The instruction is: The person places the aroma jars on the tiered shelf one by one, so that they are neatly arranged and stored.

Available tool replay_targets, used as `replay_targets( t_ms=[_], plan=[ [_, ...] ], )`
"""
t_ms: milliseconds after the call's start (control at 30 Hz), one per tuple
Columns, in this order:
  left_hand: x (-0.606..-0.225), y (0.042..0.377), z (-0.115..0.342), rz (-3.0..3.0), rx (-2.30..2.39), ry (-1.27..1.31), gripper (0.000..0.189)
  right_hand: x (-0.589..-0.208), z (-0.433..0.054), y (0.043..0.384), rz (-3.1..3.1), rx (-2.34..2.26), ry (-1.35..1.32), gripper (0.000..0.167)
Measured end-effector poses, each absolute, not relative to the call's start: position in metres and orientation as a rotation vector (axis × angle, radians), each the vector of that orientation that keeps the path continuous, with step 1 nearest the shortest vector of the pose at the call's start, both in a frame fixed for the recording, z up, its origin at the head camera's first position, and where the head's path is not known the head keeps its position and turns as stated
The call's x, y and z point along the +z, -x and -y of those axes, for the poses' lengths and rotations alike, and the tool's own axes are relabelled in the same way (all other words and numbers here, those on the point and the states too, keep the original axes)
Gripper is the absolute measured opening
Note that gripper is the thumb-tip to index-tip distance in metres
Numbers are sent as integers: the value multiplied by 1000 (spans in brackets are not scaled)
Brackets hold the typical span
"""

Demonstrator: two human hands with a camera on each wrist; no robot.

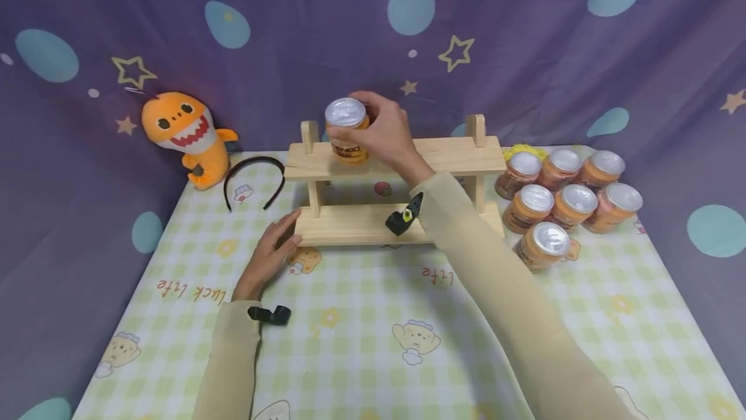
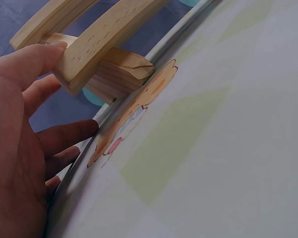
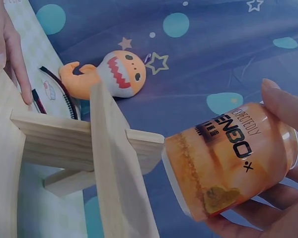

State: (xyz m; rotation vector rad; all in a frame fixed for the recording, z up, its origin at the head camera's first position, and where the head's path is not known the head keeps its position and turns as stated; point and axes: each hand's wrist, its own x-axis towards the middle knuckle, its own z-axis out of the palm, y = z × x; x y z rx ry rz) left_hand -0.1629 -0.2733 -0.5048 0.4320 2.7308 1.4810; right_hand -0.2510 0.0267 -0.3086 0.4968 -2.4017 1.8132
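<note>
My right hand (image 1: 387, 132) grips an orange-labelled jar (image 1: 348, 148) with a silver lid, thumb on one side and fingers on the other. The jar overlaps the upper board of a two-tier wooden shelf (image 1: 431, 158), toward its left end. In the right wrist view the jar (image 3: 228, 163) is tilted in the picture, its base close by the shelf board (image 3: 119, 173). At the lower board's left end is my left hand (image 1: 271, 255), its fingers spread. The left wrist view shows the thumb (image 2: 49, 52) at the board's corner.
Several similar jars (image 1: 536, 200) stand in a group right of the shelf, with something yellow (image 1: 524, 150) behind them. On the left are an orange shark plush (image 1: 201, 142) and a black headband (image 1: 256, 161). A purple curtain (image 1: 326, 38) hangs behind the checked tablecloth (image 1: 350, 355).
</note>
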Motion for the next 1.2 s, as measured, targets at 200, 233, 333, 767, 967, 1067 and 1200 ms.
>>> replay_targets(
  t_ms=[200, 233, 333, 767, 967, 1067, 1200],
  plan=[
    [-507, 162, 276, -2728, 1480, -419, 57, -312, -14, 253, 2416, 1811, -504, 59],
    [-506, 163, 276, -2729, 1476, -416, 57, -312, -12, 254, 2422, 1809, -500, 59],
    [-506, 164, 276, -2736, 1463, -414, 56, -313, -6, 255, 2440, 1790, -491, 62],
    [-507, 164, 276, -2740, 1477, -429, 56, -320, 11, 258, 2497, 1745, -499, 65],
    [-507, 165, 275, -2740, 1474, -416, 56, -321, 14, 260, 2496, 1752, -517, 66],
    [-506, 165, 274, -2737, 1482, -416, 56, -322, 15, 260, 2502, 1757, -511, 67],
    [-504, 163, 274, -2727, 1502, -418, 56, -325, 17, 261, 2519, 1758, -500, 67]
  ],
)
